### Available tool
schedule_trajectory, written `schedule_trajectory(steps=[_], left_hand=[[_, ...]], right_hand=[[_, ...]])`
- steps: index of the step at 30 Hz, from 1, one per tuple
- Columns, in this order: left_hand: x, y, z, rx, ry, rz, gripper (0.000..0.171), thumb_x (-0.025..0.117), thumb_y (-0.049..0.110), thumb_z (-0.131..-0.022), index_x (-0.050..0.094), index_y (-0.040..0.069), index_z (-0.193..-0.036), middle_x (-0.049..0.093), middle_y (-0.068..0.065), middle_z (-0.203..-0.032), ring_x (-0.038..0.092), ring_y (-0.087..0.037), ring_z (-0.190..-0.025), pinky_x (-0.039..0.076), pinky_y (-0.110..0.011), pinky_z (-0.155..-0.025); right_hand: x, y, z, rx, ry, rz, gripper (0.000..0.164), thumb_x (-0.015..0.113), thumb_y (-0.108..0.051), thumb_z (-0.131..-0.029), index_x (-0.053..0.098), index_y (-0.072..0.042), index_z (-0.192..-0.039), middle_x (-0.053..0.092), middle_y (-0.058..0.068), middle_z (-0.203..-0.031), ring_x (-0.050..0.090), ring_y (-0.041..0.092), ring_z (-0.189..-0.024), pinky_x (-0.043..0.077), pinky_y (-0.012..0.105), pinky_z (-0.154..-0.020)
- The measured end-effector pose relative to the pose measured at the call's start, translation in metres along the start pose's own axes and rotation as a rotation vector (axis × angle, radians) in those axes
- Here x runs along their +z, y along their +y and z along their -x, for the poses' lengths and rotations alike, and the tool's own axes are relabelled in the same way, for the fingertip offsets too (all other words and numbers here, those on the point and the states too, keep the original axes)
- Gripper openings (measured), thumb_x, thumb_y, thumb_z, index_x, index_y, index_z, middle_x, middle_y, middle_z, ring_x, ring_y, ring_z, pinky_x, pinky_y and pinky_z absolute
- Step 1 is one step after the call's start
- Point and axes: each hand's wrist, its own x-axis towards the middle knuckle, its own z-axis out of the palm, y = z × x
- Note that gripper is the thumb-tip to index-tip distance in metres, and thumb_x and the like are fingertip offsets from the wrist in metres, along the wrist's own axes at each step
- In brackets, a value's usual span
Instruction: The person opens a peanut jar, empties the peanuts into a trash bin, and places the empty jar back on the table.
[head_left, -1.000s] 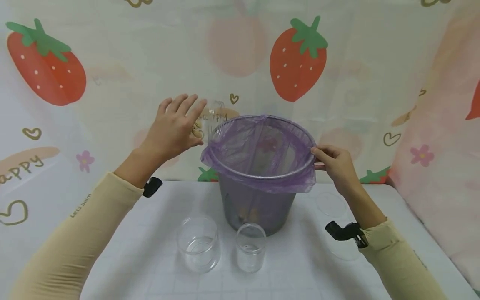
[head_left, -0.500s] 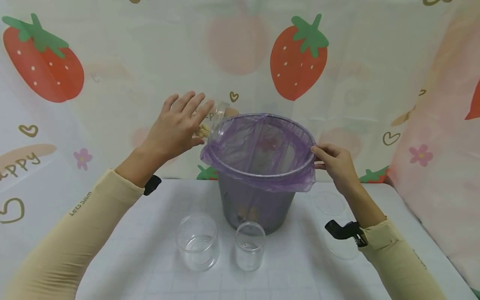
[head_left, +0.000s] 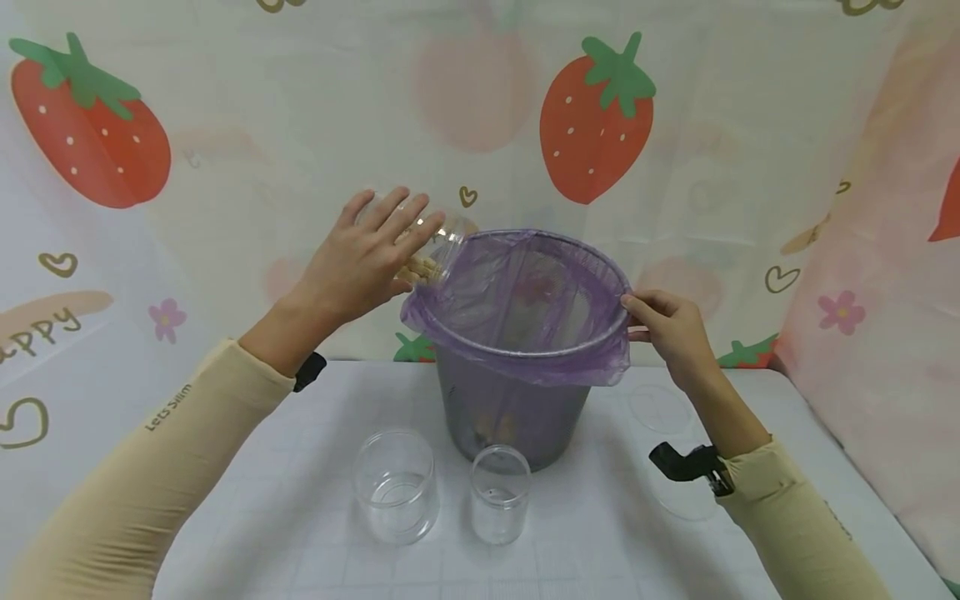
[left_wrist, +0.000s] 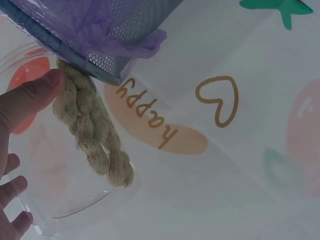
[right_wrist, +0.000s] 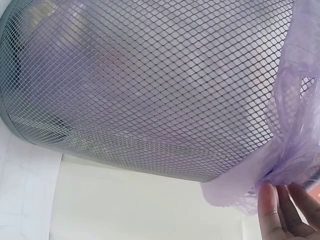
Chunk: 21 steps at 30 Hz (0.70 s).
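Observation:
My left hand (head_left: 356, 262) grips a clear jar (head_left: 448, 236), tipped on its side with its mouth at the left rim of the mesh bin. Inside it, peanuts in their shells (left_wrist: 90, 125) lie along the lower wall, as the left wrist view shows. A thin purple bag (head_left: 517, 367) lines the grey mesh bin (head_left: 517, 417) and folds over its rim. On the opposite side, my right hand (head_left: 671, 333) pinches the rim and the bag's edge between thumb and fingers. Small blurred shapes show through the mesh near the bin's bottom.
In front of the bin stand a wide clear jar (head_left: 397, 492) and a narrower clear jar (head_left: 501, 500), both uncovered. Two clear round discs (head_left: 662, 408) lie on the white table (head_left: 300, 533) at the right. A strawberry-print cloth (head_left: 337, 108) hangs behind.
My left hand has moved right with the jar, tipping it further toward the bin's rim, and the peanuts have shifted toward its mouth. My right hand has stayed on the rim.

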Motion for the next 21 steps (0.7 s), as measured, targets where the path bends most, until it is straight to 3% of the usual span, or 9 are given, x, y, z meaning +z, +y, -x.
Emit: schedule_trajectory(steps=[3, 21], left_hand=[[-0.0005, 0.001, -0.001, 0.009, -0.008, -0.017, 0.098, 0.09, 0.033, -0.068, 0.039, 0.014, -0.149, 0.043, -0.012, -0.152, 0.038, -0.033, -0.141, 0.031, -0.052, -0.114], [0.0011, 0.0039, -0.0021, -0.01, -0.019, 0.023, 0.097, 0.09, 0.033, -0.068, 0.038, 0.014, -0.149, 0.041, -0.014, -0.153, 0.036, -0.035, -0.142, 0.03, -0.054, -0.115]], right_hand=[[-0.0001, 0.001, -0.0001, -0.002, 0.003, 0.021, 0.04, 0.062, -0.025, -0.096, 0.059, 0.01, -0.115, 0.067, -0.015, -0.084, 0.065, 0.002, -0.08, 0.057, 0.016, -0.071], [-0.0002, 0.0028, -0.0014, 0.0, 0.011, 0.038, 0.038, 0.062, -0.025, -0.096, 0.06, 0.008, -0.114, 0.066, -0.016, -0.083, 0.065, 0.001, -0.078, 0.057, 0.016, -0.07]])
